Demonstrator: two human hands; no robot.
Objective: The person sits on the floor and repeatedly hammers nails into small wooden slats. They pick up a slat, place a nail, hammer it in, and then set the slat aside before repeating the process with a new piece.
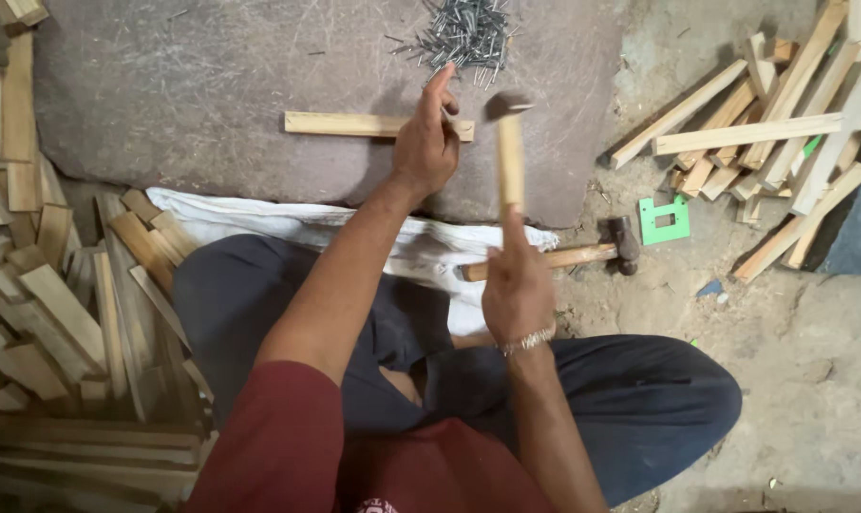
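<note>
A thin wooden strip (340, 123) lies flat on a large grey stone slab (212, 85). My left hand (425, 142) rests on the strip's right end, fingers pinched together as if around a nail, which is too small to make out. My right hand (516, 285) grips the wooden handle of a hammer (511, 157); its blurred head is raised just right of the left hand. A heap of loose metal nails (463, 33) lies on the slab beyond the strip.
A second hammer (582, 252) lies on the ground by my right knee, beside a small green plastic frame (665, 220). Wooden strips are piled at the right (782, 123) and at the left (60, 304). A white cloth (288, 218) lies along the slab's near edge.
</note>
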